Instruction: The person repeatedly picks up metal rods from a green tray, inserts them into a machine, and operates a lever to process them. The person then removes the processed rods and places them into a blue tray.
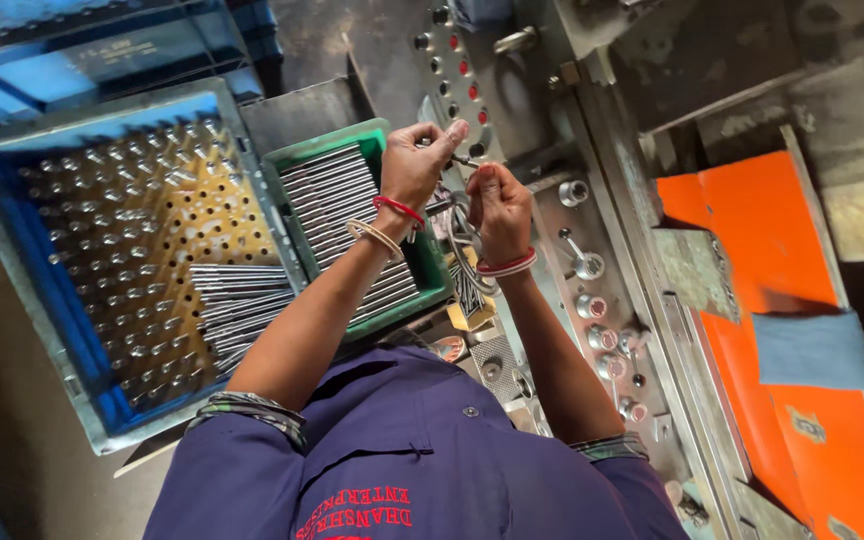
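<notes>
My left hand, with a red bangle and pale threads at the wrist, is raised over the near edge of a machine. Its fingertips pinch a thin metal pin. My right hand, wearing red and white bangles, is closed in a fist just right of it and grips the same pin from below. The two hands almost touch. Under my left forearm stands a green tray filled with long grey metal rods lying side by side.
A blue crate at left holds a perforated board with several upright rods and a loose bundle of rods. The grey machine panel carries red buttons and knobs. At right lie an orange surface and a blue cloth.
</notes>
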